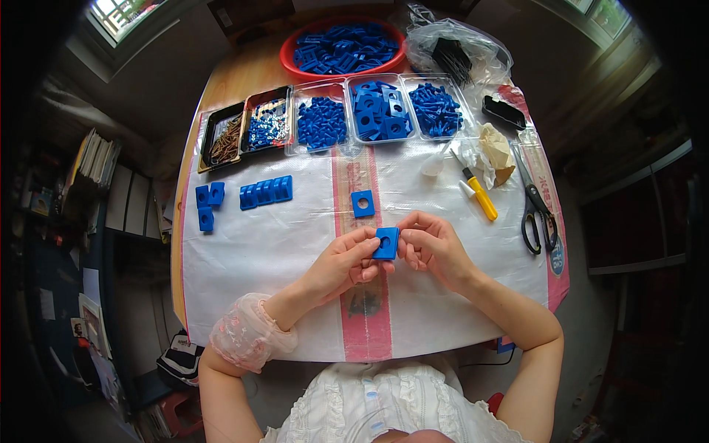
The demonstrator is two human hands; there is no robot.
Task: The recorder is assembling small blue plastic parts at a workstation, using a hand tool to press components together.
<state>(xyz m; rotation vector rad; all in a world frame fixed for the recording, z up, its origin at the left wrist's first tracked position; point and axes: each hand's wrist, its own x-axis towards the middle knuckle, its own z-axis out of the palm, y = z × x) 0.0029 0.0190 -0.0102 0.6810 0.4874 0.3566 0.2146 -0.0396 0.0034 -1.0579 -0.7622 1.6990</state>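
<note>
Blue plate (387, 253), 1 pc with a round hole, sits in front of the chest: left hand (343, 262) clamped on its left side, thumb on top, fingers under. Right hand (441, 251) at its 3 o'clock edge, thumb and index close together; can't tell if they grip or only touch. Clock centred on that plate, 12 = away from the wearer. Loose square plate (362, 195), 1 pc, near at 11. Ribbed blue row (266, 192) at 10, about 5 segments, count rough. Blue blocks (203, 211), 3 pcs, 9 to 10. Small clear cup (432, 167), 1, at 1. Yellow-handled tool (481, 198), 1, at 2. Black scissors (538, 214), 1 pair, 2 to 3. Filled black trays (218, 166), 2, 10 to 11: coppery screws, then small mixed bits. Clear tubs (443, 136), 3, 11 to 1, all blue parts, too many to count. Red basin (286, 57), 1, just before 12, heaped blue.
</note>
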